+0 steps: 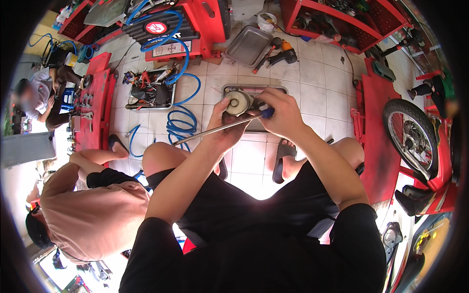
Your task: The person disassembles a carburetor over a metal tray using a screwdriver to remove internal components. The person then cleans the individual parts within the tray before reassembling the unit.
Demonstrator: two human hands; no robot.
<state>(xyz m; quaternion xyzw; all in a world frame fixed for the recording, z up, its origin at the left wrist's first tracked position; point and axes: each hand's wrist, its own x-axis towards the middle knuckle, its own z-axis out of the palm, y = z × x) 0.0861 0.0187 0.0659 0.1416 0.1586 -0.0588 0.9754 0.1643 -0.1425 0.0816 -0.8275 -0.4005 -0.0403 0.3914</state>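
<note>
My left hand (224, 121) is closed around a round, cream-coloured metal part (238, 103) with a ring at its centre, held over a shallow metal tray (263, 126). Closed beside it, my right hand (281, 110) grips a blue-handled tool (266, 112), apparently a screwdriver. A long thin steel shaft (205, 132) runs from there down to the left, passing over my left hand's fingers. Where the tool meets the part is hidden by my fingers.
An empty tray (246, 45), a power tool (286, 52), a tray of tools (150, 88) and coiled blue hose (181, 126) lie on the tiled floor. Red stands (371, 136), a motorcycle wheel (409, 137), a crouching co-worker (95, 215) and another person (41, 102) surround me.
</note>
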